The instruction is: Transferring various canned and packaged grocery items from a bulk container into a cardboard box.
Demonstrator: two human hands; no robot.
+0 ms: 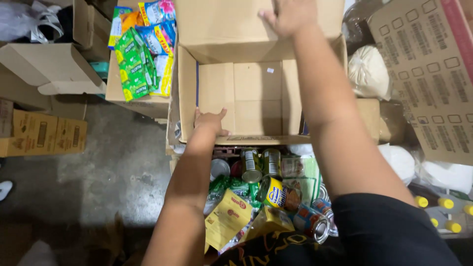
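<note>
Right hand (289, 16) runs off the top edge, fingertips cut away. Left forearm hides part of the silver tin can (219, 168). Yellow-capped clear plastic bottles (446, 215) vanish at the right edge.
</note>
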